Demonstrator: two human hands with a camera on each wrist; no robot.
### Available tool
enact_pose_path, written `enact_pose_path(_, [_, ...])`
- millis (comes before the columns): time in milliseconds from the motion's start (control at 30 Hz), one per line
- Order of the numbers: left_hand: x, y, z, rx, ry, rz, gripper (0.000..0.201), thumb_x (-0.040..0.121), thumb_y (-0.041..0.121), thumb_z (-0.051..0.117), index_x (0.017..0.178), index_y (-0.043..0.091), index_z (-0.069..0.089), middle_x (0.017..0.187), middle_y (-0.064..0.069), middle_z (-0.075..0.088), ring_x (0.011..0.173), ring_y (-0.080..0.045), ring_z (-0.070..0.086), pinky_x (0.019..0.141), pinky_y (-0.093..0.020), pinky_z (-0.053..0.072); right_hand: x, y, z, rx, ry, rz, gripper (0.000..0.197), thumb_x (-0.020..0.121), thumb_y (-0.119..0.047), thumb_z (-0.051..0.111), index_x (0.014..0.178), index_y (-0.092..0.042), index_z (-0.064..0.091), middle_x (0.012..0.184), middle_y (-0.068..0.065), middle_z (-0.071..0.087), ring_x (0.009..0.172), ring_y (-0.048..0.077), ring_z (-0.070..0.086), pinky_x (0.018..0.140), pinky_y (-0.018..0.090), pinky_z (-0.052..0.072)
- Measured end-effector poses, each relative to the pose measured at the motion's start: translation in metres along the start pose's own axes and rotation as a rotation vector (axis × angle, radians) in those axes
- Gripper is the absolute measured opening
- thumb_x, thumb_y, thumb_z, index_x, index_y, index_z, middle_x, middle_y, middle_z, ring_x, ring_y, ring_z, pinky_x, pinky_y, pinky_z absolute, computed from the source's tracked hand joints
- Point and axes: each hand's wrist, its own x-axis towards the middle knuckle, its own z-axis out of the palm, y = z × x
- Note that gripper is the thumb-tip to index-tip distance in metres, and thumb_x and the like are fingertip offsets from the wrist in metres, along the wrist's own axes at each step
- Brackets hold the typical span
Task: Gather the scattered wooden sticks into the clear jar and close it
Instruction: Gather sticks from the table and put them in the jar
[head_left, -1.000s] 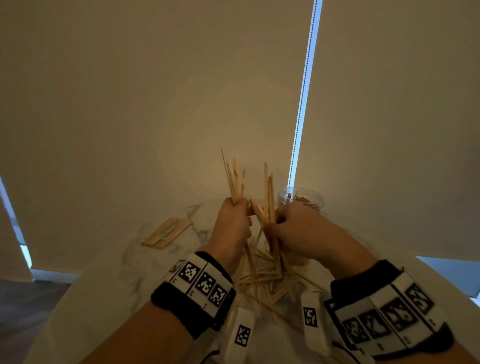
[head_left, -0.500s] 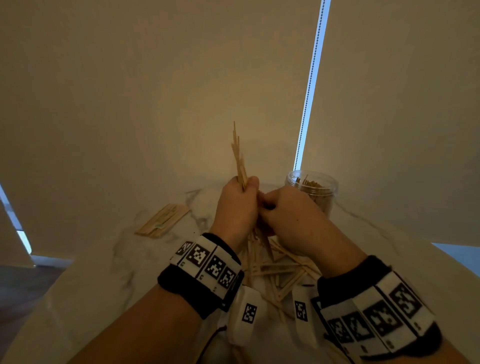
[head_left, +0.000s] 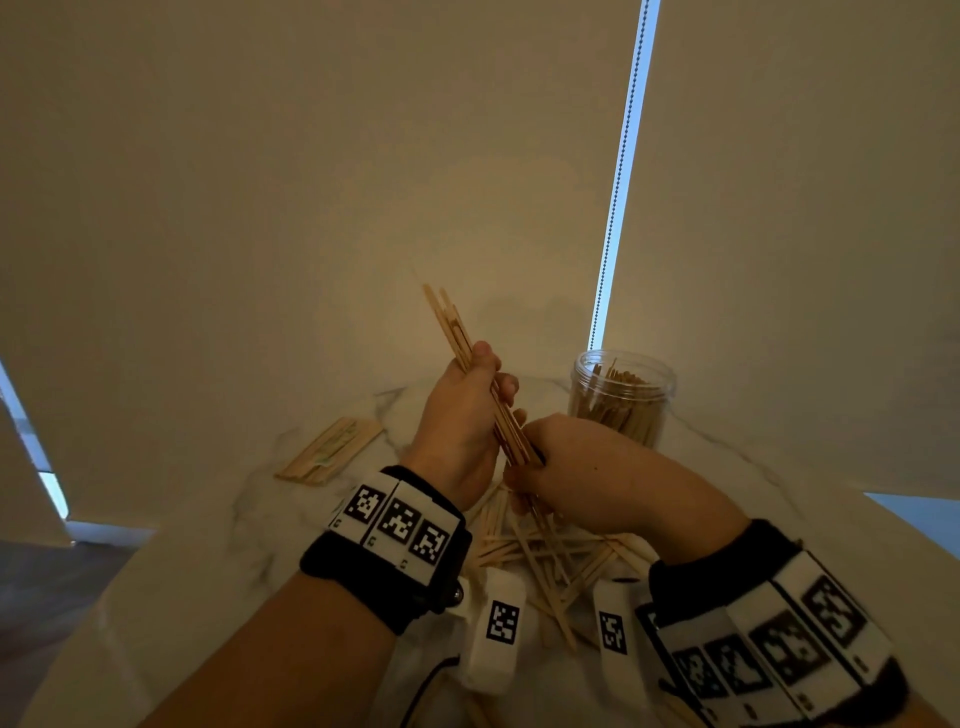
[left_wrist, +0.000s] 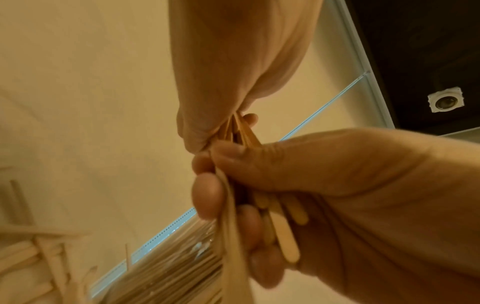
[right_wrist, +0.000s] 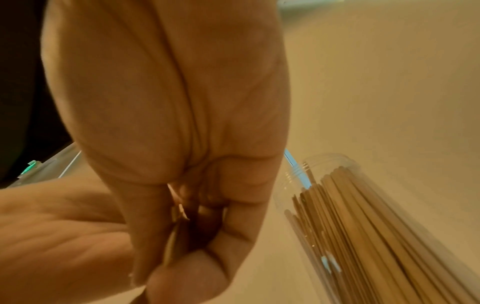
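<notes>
A bundle of flat wooden sticks (head_left: 451, 332) slants up and to the left above the marble table (head_left: 208, 545). My left hand (head_left: 465, 410) grips its middle and my right hand (head_left: 571, 462) grips its lower end. In the left wrist view the rounded stick ends (left_wrist: 288, 240) poke out below the right hand's fingers (left_wrist: 207, 195). The clear jar (head_left: 623, 400) stands open behind the right hand, well filled with upright sticks (right_wrist: 363, 226). Several loose sticks (head_left: 545, 561) lie crossed on the table under both wrists.
A flat stack of sticks (head_left: 327, 449) lies at the back left of the table. Roller blinds (head_left: 311, 182) hang close behind the table, with a bead chain (head_left: 621, 171) in the gap. The table's left edge (head_left: 119, 566) drops to dark floor.
The two separate fans of sticks have been brought together into one bundle held by both hands. The bundle now leans left, and the hands sit closer together.
</notes>
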Motion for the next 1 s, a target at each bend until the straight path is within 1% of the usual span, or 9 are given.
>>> enact_pose_path(100, [-0.004, 0.0, 0.003, -0.105, -0.031, -0.019, 0.022, 0.108, 0.032, 0.04, 0.097, 0.013, 0.045, 0.065, -0.002, 0.048, 0.058, -0.015, 0.051, 0.061, -0.033, 0.054, -0.001, -0.001, 0.0, 0.037, 0.013, -0.024, 0.009, 0.097, -0.019, 0.058, 0.088, -0.02, 0.058, 0.078, -0.004, 0.069, 0.064, 0.007, 0.064, 0.068, 0.023, 0.053])
enact_pose_path(167, [-0.003, 0.002, 0.003, -0.125, -0.01, 0.028, 0.021, 0.108, 0.031, 0.04, 0.095, 0.014, 0.042, 0.063, 0.0, 0.042, 0.049, -0.011, 0.041, 0.048, -0.026, 0.046, -0.001, -0.001, 0.0, 0.081, 0.0, -0.019, 0.011, 0.095, -0.024, 0.062, 0.092, -0.014, 0.064, 0.08, -0.001, 0.073, 0.063, 0.009, 0.066, 0.067, 0.025, 0.054])
enact_pose_path(267, [0.002, 0.007, 0.0, -0.166, 0.042, 0.146, 0.022, 0.108, 0.027, 0.039, 0.089, 0.017, 0.042, 0.061, 0.004, 0.037, 0.045, -0.007, 0.031, 0.043, -0.02, 0.032, -0.003, 0.002, -0.002, 0.01, -0.089, 0.039, 0.023, 0.09, -0.033, 0.069, 0.093, -0.01, 0.069, 0.079, 0.001, 0.071, 0.066, 0.014, 0.065, 0.068, 0.031, 0.055])
enact_pose_path(367, [0.004, 0.011, -0.001, -0.219, 0.054, 0.194, 0.019, 0.108, 0.024, 0.039, 0.093, 0.016, 0.047, 0.061, 0.004, 0.039, 0.047, -0.006, 0.032, 0.046, -0.021, 0.031, -0.004, 0.007, -0.003, 0.086, -0.16, 0.105, 0.014, 0.092, -0.02, 0.067, 0.098, -0.007, 0.071, 0.086, 0.005, 0.077, 0.079, 0.02, 0.075, 0.08, 0.033, 0.061])
enact_pose_path(533, [0.0, 0.004, 0.002, -0.149, -0.033, 0.154, 0.021, 0.109, 0.021, 0.039, 0.113, 0.004, 0.051, 0.069, 0.0, 0.044, 0.054, -0.009, 0.04, 0.054, -0.023, 0.041, 0.0, 0.008, -0.007, 0.216, -0.005, 0.088, 0.014, 0.09, -0.018, 0.071, 0.094, -0.005, 0.07, 0.079, 0.003, 0.078, 0.074, 0.016, 0.075, 0.079, 0.031, 0.06])
enact_pose_path(633, [-0.003, 0.003, 0.003, -0.155, -0.064, 0.132, 0.02, 0.109, 0.022, 0.038, 0.109, 0.006, 0.05, 0.069, 0.0, 0.045, 0.053, -0.009, 0.041, 0.054, -0.024, 0.042, -0.002, 0.005, -0.011, 0.298, 0.025, 0.074, 0.017, 0.087, -0.022, 0.075, 0.096, -0.009, 0.069, 0.08, 0.003, 0.078, 0.077, 0.019, 0.076, 0.083, 0.037, 0.061])
enact_pose_path(767, [-0.001, 0.006, 0.004, -0.202, -0.038, 0.169, 0.019, 0.109, 0.023, 0.036, 0.096, 0.013, 0.046, 0.067, 0.002, 0.043, 0.052, -0.009, 0.04, 0.053, -0.023, 0.042, -0.008, 0.004, -0.014, 0.285, -0.099, 0.147, 0.025, 0.087, -0.025, 0.074, 0.104, -0.008, 0.065, 0.086, 0.005, 0.077, 0.077, 0.016, 0.076, 0.081, 0.033, 0.061])
enact_pose_path(900, [-0.007, 0.006, 0.007, -0.201, -0.154, 0.095, 0.019, 0.109, 0.028, 0.037, 0.097, 0.015, 0.044, 0.068, 0.002, 0.043, 0.055, -0.01, 0.043, 0.061, -0.027, 0.043, -0.007, 0.005, -0.016, 0.388, 0.047, 0.113, 0.011, 0.091, -0.012, 0.068, 0.096, -0.002, 0.069, 0.08, 0.007, 0.078, 0.076, 0.018, 0.076, 0.084, 0.034, 0.06])
enact_pose_path(1000, [-0.009, 0.01, 0.009, -0.137, -0.249, 0.075, 0.021, 0.108, 0.03, 0.038, 0.097, 0.014, 0.046, 0.068, 0.002, 0.043, 0.056, -0.01, 0.042, 0.062, -0.027, 0.043, -0.01, 0.005, -0.023, 0.487, 0.022, 0.103, 0.012, 0.087, -0.009, 0.072, 0.095, 0.0, 0.071, 0.085, 0.012, 0.077, 0.082, 0.023, 0.076, 0.087, 0.039, 0.06])
